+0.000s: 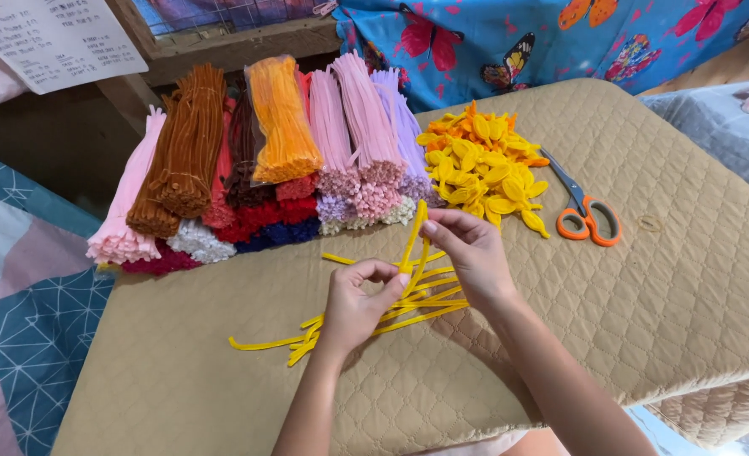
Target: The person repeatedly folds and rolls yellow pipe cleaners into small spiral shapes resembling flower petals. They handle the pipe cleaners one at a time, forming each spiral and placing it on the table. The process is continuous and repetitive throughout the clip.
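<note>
The fingers (442, 226) of the right hand (473, 253) were pinched shut on the upper part of a yellow pipe cleaner (414, 241), which stood nearly upright between the two hands; the fingers of the left hand (356, 306) were closed on its lower part, just above the loose yellow pipe cleaners (366, 314) that lay fanned flat on the quilted tan pad (645, 321). Both forearms reached in from the lower edge, the wrists close together, the right hand slightly higher and farther forward than the left. Just beyond the right hand lay a heap of yellow and orange petal shapes (483, 171), and beside that heap, to the right, a pair of scissors with orange handles (586, 213), blades closed and pointing away. Behind the left hand sat stacked bundles of pipe cleaners (265, 160) in pink, brown, dark red, orange, lilac, white and blue; the orange bundle (282, 118) was in a clear plastic sleeve. Farther back hung a blue cloth with butterflies (510, 42), and a sheet of paper (49, 38) lay at the upper left corner. A teal patterned cover (28, 338) lay to the left of the pad.
</note>
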